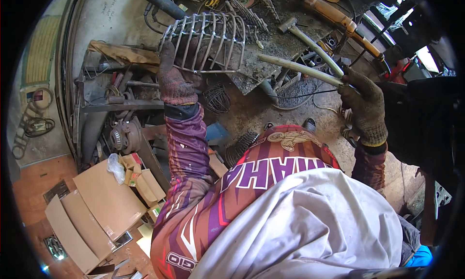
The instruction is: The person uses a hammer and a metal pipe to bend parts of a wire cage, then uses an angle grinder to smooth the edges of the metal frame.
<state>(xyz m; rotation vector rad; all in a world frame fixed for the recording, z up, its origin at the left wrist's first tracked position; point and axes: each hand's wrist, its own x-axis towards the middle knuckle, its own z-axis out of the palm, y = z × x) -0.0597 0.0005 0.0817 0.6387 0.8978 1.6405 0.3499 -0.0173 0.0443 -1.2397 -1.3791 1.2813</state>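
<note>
While our gloved left hand [173,80] grips the wire rack [206,39] at the counter's [286,46] near edge, our right hand [363,107] is closed around a pale rod [300,69]; we should hold the rack steady and keep the rod level.

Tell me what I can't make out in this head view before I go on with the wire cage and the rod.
Head view only:
- Left hand fingers: covered by the glove and by bars of the wire cage, so the exact grip is unclear.
- Rod end inside the right hand: covered by the glove.
- Workbench far side: cut off at the top edge.
- Small parts on the bench: too small and cluttered to identify.
- Right margin: dark, hidden by something black.
</note>
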